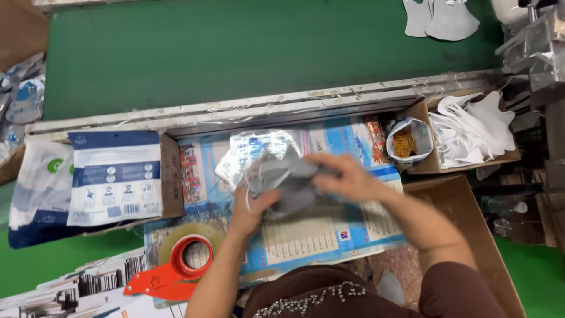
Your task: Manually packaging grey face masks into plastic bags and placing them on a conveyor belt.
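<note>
My left hand (252, 207) and my right hand (347, 175) both grip a folded grey face mask (285, 179) over a blue printed sheet on the work surface. A shiny clear plastic pouch (253, 150) lies under and behind the mask, touching it. The left hand holds the mask's lower left edge. The right hand covers its right end, with the fingers curled over it.
A box of white and blue mask packets (115, 176) stands at the left. A red tape dispenser with a tape roll (176, 265) lies at the lower left. At the right, a cardboard box holds white masks (471, 129), beside a bag of rubber bands (405, 143). A green conveyor belt (235, 53) runs behind, with grey masks (441, 17) on it.
</note>
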